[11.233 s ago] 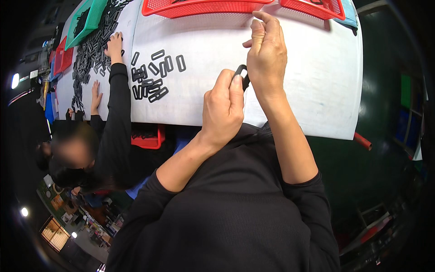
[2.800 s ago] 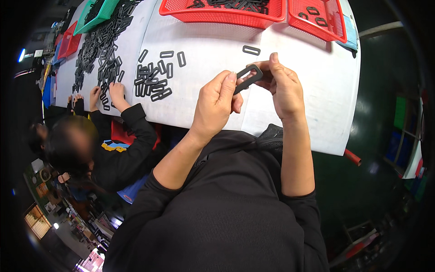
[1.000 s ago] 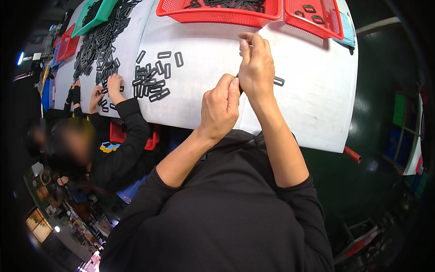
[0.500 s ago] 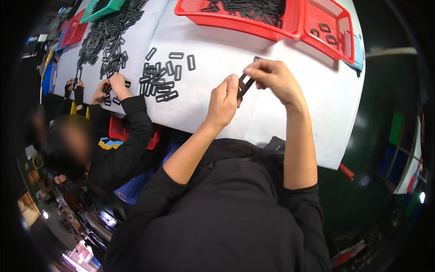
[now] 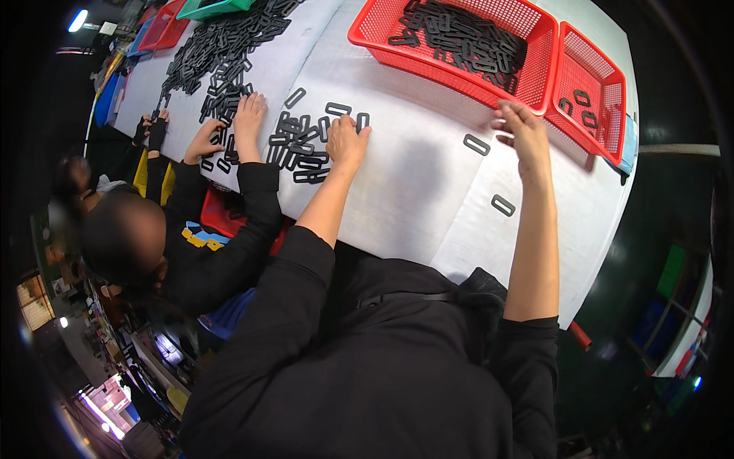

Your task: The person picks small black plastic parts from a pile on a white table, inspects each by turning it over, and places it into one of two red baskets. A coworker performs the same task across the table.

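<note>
My left hand (image 5: 348,143) is over the right side of a loose pile of black oblong rings (image 5: 298,145). Its fingers are a little apart and reach down among the rings; a black ring (image 5: 336,105) lies just beyond the fingertips. I see nothing held in it, though its underside is hidden. Well to the right, my right hand (image 5: 524,134) hovers by the front wall of a red mesh basket (image 5: 451,70), fingers spread and holding nothing visible. Two single rings lie on the white table: one ring (image 5: 480,138) left of this hand, another ring (image 5: 501,197) beside my right forearm.
Many black rings (image 5: 459,38) fill the red basket. A smaller red basket (image 5: 612,99) to its right holds several rings. At the left, a co-worker's hands (image 5: 248,115) are at a larger heap of rings (image 5: 222,46). A green basket (image 5: 214,9) stands beyond.
My hands, together at a black ring before, have parted. The left has gone left to the pile, the right toward the baskets. A ring now shows near my right forearm. The view has shifted.
</note>
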{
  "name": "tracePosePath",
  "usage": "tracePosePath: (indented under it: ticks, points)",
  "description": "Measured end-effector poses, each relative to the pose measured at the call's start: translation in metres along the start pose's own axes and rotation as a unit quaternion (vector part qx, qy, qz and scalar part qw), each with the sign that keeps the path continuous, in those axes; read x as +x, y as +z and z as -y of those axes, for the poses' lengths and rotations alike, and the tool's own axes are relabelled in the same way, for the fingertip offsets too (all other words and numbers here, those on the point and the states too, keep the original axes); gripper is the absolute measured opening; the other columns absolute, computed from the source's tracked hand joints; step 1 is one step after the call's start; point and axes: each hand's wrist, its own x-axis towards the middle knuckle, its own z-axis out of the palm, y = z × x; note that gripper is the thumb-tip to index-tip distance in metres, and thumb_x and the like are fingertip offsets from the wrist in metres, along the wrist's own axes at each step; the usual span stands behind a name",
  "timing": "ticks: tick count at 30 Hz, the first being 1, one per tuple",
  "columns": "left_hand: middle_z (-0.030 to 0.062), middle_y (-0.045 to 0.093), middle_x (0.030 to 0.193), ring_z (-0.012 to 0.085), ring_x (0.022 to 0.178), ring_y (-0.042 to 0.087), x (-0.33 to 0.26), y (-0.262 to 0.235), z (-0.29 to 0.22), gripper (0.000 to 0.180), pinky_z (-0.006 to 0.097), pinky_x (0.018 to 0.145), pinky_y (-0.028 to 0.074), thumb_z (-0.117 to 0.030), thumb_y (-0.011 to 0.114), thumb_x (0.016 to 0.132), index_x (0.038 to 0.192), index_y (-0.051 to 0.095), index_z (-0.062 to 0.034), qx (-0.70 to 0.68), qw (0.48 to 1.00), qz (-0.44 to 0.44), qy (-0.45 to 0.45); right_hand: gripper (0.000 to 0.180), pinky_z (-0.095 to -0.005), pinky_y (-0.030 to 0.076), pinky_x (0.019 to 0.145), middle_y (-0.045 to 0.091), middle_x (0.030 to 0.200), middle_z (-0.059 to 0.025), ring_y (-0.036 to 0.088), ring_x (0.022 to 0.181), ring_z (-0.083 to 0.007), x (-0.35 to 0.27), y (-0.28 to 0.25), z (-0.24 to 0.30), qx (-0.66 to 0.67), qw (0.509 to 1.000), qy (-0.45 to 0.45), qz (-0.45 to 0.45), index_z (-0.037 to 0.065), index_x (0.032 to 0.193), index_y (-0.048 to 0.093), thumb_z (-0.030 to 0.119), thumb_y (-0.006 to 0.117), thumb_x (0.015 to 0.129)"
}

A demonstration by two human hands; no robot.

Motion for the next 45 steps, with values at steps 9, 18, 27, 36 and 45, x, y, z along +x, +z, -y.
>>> tracePosePath:
  ticks: [9,18,27,36,45]
  points:
    - [0.003,0.059,0.071,0.0096,0.063,0.058,-0.05,-0.041,-0.065,0.023,0.02,0.05,0.041,-0.013,0.069,0.076,0.088,0.052,-0.0035,-0.441,0.825,0.351,-0.028,0.026,-0.0248,0.046,0.064,0.061,0.083,-0.005,0.06,0.074,-0.0122,-0.092,0.012,-0.03,-0.007,0.999,-0.002,0.036,0.002,0.106,0.058,0.019,0.056,0.086]
    - [0.0031,0.059,0.073,0.0104,0.059,0.057,-0.124,-0.146,-0.126,0.018,0.02,0.052,0.044,-0.022,0.056,0.088,0.089,0.053,-0.0038,-0.498,0.715,0.489,-0.021,0.028,-0.0216,0.045,0.063,0.059,0.076,-0.0022,0.055,0.068,-0.0083,-0.147,-0.002,0.011,0.138,0.988,-0.047,0.049,0.0,0.107,0.056,0.011,0.063,0.083]
    - [0.0057,0.061,0.076,0.0108,0.06,0.058,-0.146,-0.165,-0.128,0.021,0.021,0.055,0.046,-0.02,0.051,0.091,0.098,0.055,-0.0011,-0.483,0.748,0.455,-0.003,0.021,-0.022,0.047,0.064,0.059,0.075,-0.0023,0.055,0.067,-0.0081,-0.165,-0.013,0.007,0.175,0.981,-0.06,0.049,0.0,0.102,0.058,0.011,0.06,0.085]
    - [0.0052,0.061,0.074,0.0096,0.062,0.057,-0.161,-0.168,-0.133,0.016,0.021,0.059,0.045,-0.014,0.055,0.088,0.097,0.055,-0.0007,-0.483,0.765,0.426,0.014,0.019,-0.0232,0.048,0.066,0.06,0.083,-0.0047,0.057,0.07,-0.0096,-0.177,-0.027,-0.001,0.193,0.978,-0.053,0.056,0.001,0.105,0.058,0.008,0.052,0.088]
    - [0.0053,0.06,0.074,0.0091,0.062,0.056,-0.161,-0.164,-0.13,0.021,0.021,0.057,0.044,-0.02,0.048,0.093,0.096,0.055,-0.001,-0.504,0.75,0.427,0.002,0.012,-0.0248,0.049,0.068,0.062,0.085,-0.0071,0.061,0.074,-0.0127,-0.179,-0.021,-0.007,0.049,0.983,-0.16,0.08,0.0,0.091,0.065,0.004,0.06,0.081]
